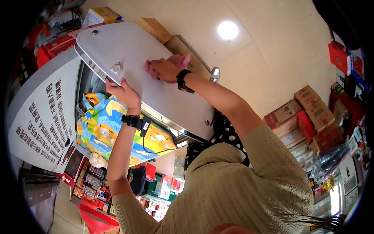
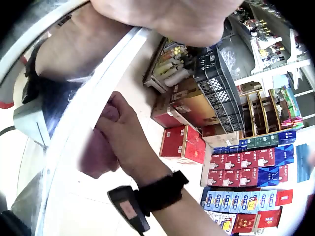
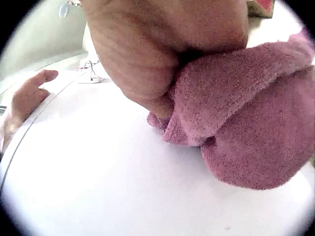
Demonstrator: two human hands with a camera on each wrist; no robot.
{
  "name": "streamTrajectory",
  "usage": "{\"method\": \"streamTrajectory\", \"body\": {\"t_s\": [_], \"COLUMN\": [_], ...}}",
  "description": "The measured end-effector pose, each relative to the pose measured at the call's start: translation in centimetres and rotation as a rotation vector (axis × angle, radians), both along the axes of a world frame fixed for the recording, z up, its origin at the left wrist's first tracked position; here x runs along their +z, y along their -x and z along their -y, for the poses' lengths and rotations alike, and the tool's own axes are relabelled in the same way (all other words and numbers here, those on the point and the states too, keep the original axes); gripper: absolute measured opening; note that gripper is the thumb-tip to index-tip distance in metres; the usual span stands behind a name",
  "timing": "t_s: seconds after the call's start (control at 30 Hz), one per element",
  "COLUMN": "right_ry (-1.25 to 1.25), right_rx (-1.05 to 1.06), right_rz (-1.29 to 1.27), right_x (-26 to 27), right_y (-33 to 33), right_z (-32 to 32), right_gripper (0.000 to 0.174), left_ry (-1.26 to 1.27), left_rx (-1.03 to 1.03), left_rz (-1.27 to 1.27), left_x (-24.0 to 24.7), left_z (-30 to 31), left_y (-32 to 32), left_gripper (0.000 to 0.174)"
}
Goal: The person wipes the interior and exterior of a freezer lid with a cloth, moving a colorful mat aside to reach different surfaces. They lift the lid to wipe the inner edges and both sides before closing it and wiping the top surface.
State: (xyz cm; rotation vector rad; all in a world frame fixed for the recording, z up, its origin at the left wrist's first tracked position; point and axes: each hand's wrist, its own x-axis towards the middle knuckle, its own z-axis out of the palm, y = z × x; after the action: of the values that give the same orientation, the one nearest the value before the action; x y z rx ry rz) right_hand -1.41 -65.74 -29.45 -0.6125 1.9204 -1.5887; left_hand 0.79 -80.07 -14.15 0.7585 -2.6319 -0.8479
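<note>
A large pale grey door panel [image 1: 128,43] with rounded corners stands tilted open from a cabinet. My left hand [image 1: 126,95] grips the panel's long near edge, fingers over the rim. My right hand [image 1: 165,71] holds a bunched pink towel [image 3: 256,132] against the panel's face. In the right wrist view the towel's folds spill out beside the fingers, and part of the towel is hidden under the hand. A small clear fitting [image 1: 116,68] sits on the panel between the hands. From the left wrist view, the towel hand [image 2: 125,132] is beyond the panel's edge.
Under the panel lies a colourful patterned cloth [image 1: 109,128]. A curved white sign [image 1: 43,117] with dark lettering flanks the cabinet. Cardboard boxes [image 1: 189,54] stand just behind the panel. More stacked cartons [image 1: 319,109] line the right side, and a dark crate [image 2: 221,88] is near shelves.
</note>
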Motion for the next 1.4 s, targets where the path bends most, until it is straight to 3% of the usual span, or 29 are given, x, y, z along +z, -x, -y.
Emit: {"method": "streamTrajectory", "body": {"t_s": [0.07, 0.27, 0.33, 0.47, 0.57, 0.63, 0.7, 0.77, 0.9, 0.97, 1.07, 1.17, 1.3, 1.33, 1.4], "right_ry": [0.089, 0.006, -0.066, -0.052, -0.147, -0.145, -0.187, -0.066, -0.019, -0.060, -0.084, -0.166, -0.039, 0.012, -0.043], "right_rx": [-0.066, -0.146, -0.035, -0.183, -0.085, 0.108, 0.057, -0.041, 0.033, 0.019, -0.053, -0.060, -0.075, -0.071, -0.022], "right_rz": [-0.064, -0.003, 0.264, 0.125, 0.074, 0.074, 0.132, -0.032, 0.125, 0.202, -0.065, -0.042, -0.052, -0.199, -0.114], "right_x": [0.1, 4.1, 6.0, 4.2, 1.5, 1.1, 1.8, 1.6, 5.0, 5.0, 1.4, 1.7, 2.6, 3.2, 4.6], "right_y": [-2.7, -15.3, -16.7, -13.8, -9.5, -6.9, -9.2, -12.7, -18.3, -18.3, -15.4, -12.0, -14.7, -15.7, -17.2], "right_z": [-1.1, -7.7, -9.3, -6.5, -5.3, -5.1, -5.7, -7.3, -11.2, -10.6, -7.6, -6.2, -7.5, -8.4, -9.7], "right_gripper": [0.011, 0.024, 0.030, 0.029, 0.026, 0.022, 0.021, 0.024, 0.026, 0.024, 0.027, 0.025, 0.027, 0.028, 0.029], "left_ry": [0.029, 0.017, 0.054, 0.034, 0.024, 0.019, 0.059, 0.074, 0.032, 0.053, 0.048, 0.031, 0.101, 0.098, -0.022], "left_rx": [-0.034, -0.008, -0.018, -0.003, 0.003, 0.018, 0.017, 0.010, -0.013, -0.022, -0.021, -0.016, -0.030, -0.030, -0.017], "left_rz": [-0.002, -0.004, 0.011, 0.010, 0.015, 0.006, 0.026, 0.024, -0.024, -0.023, -0.017, -0.019, -0.007, -0.010, -0.018], "left_x": [0.0, 0.0, -0.2, 0.0, -0.1, -0.1, 0.0, -0.2, -0.4, -0.7, -0.5, -0.4, -0.8, -0.6, -0.5], "left_z": [0.3, 0.0, 0.1, -0.1, 0.2, 0.1, 0.1, 0.4, 0.4, 0.7, 0.4, 0.4, 0.9, 0.7, 0.6], "left_y": [0.1, -0.2, 0.0, 0.2, -0.5, 0.3, 0.0, -0.2, -0.2, -0.2, -0.2, 0.0, -0.2, 0.0, -0.3], "left_gripper": [0.061, 0.059, 0.059, 0.060, 0.060, 0.060, 0.060, 0.060, 0.062, 0.062, 0.064, 0.065, 0.066, 0.066, 0.065]}}
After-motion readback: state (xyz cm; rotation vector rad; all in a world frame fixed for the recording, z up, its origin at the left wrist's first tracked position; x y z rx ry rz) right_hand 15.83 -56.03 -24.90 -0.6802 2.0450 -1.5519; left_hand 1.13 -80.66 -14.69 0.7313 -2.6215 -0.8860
